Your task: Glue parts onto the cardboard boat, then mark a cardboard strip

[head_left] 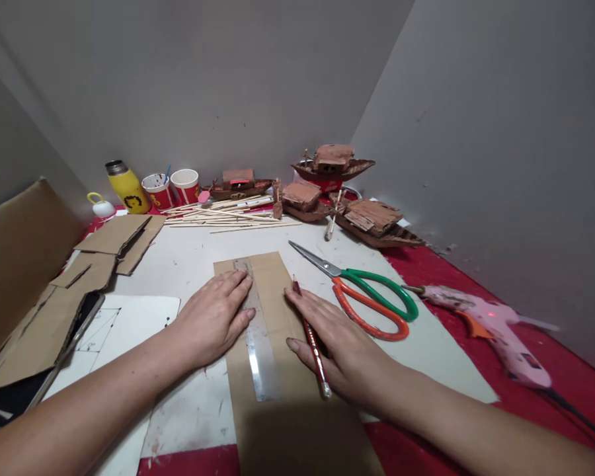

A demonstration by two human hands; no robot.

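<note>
A strip of brown cardboard point(282, 301) lies in front of me, with a clear plastic ruler point(265, 377) lengthwise on it. My left hand point(218, 314) presses flat on the ruler's upper part, fingers extended and partly covering it. At the cardboard's right edge is my right hand point(332, 334), palm down. A dark red pencil point(315, 350) runs between its fingers and thumb, tip pointing away from me and eraser end toward me. Scissors point(337, 271) with one green and one orange handle lie just beyond my right hand, blades half closed.
A pink glue gun point(496, 330) rests at right on the red cloth point(451, 284). Cardboard scraps point(79, 284) and a drawing sheet point(123, 330) lie left. Behind are thin sticks point(223, 217), several model boats point(371, 218), paper cups point(184, 185) and a yellow bottle point(126, 188).
</note>
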